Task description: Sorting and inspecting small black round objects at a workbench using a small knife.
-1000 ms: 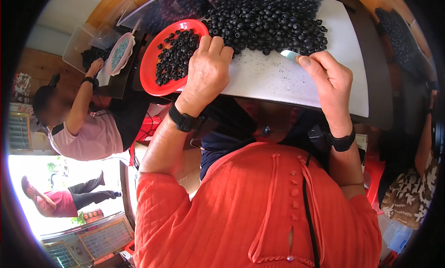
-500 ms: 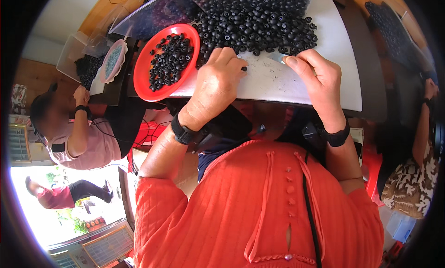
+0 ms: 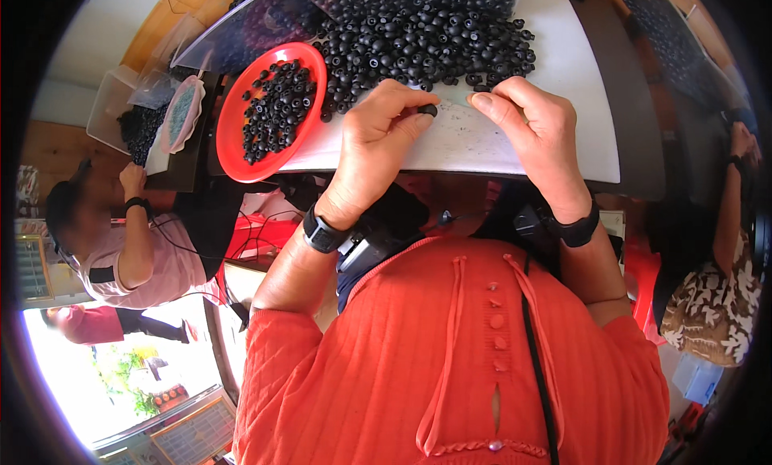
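Observation:
Between the thumb and forefinger of my left hand point(image 3: 371, 143) is a small round black piece point(image 3: 428, 110) that looks like a hollow bead or cap. My right hand point(image 3: 535, 131) is closed in a pinch to its right, on a thin, pale, blade-like sliver point(image 3: 460, 98) that barely shows against the white board point(image 3: 555, 155). The hands are apart, above the board's near part. Beyond them spreads a big heap of similar black pieces point(image 3: 418, 39). An orange-red plate point(image 3: 229, 139) left of my left hand carries many more of them.
Clear plastic bags point(image 3: 257, 31) of black pieces lie behind the plate. A person point(image 3: 153, 240) at the left works beside a scalloped dish point(image 3: 183, 115) and a clear bin point(image 3: 108, 111). Another person's arm point(image 3: 732, 200) shows at the far right. Dark specks lie on the board.
My left hand has turned from knuckles-up over the board's edge by the heap to a raised pinch showing a black piece. The right hand has shifted slightly left, its sliver pointing toward that piece.

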A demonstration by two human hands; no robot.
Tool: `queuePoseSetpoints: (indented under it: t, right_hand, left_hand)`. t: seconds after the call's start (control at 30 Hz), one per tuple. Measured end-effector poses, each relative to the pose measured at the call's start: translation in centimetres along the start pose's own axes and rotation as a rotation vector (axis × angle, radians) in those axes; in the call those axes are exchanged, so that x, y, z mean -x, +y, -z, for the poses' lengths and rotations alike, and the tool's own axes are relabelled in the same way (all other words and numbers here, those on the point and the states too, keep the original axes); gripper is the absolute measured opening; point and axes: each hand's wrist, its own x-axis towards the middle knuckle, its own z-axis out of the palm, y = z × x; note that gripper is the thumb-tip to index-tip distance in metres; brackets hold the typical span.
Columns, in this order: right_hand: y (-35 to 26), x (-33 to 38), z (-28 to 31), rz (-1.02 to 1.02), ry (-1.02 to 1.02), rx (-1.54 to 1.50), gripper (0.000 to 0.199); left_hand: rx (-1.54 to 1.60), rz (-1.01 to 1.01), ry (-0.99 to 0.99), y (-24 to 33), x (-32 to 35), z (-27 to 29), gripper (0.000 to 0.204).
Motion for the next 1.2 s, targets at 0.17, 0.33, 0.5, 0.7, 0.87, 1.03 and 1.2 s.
queuePoseSetpoints:
  t: [0.17,0.33,0.5,0.7,0.87,1.03,1.2]
  right_hand:
    - [0.0,0.0,-0.2,0.011,0.014,-0.008,0.03]
    - [-0.1,0.0,-0.1,-0.007,0.007,0.004,0.03]
    - [0.3,0.0,-0.2,0.027,0.033,-0.003,0.031]
    - [0.0,-0.1,0.0,-0.011,0.005,0.008,0.032]
    - [-0.2,-0.2,0.1,-0.023,-0.019,0.034,0.031]
    - [-0.2,-0.1,0.1,-0.018,-0.024,0.03,0.032]
    - [-0.2,-0.1,0.1,-0.009,-0.029,0.027,0.032]
  left_hand:
    - [0.62,0.283,0.01,-0.9,0.2,-1.0,0.023]
    - [0.805,0.271,0.059,-0.4,0.1,-1.8,0.025]
    - [0.868,0.252,0.066,-0.8,0.2,-2.1,0.024]
    - [0.866,0.19,0.098,-1.1,0.2,-2.3,0.023]
    - [0.879,0.192,0.105,-1.1,0.4,-2.3,0.024]
    - [0.85,0.176,0.108,-1.1,0.4,-2.4,0.026]
    - [0.854,0.15,0.107,-1.0,0.4,-2.5,0.027]
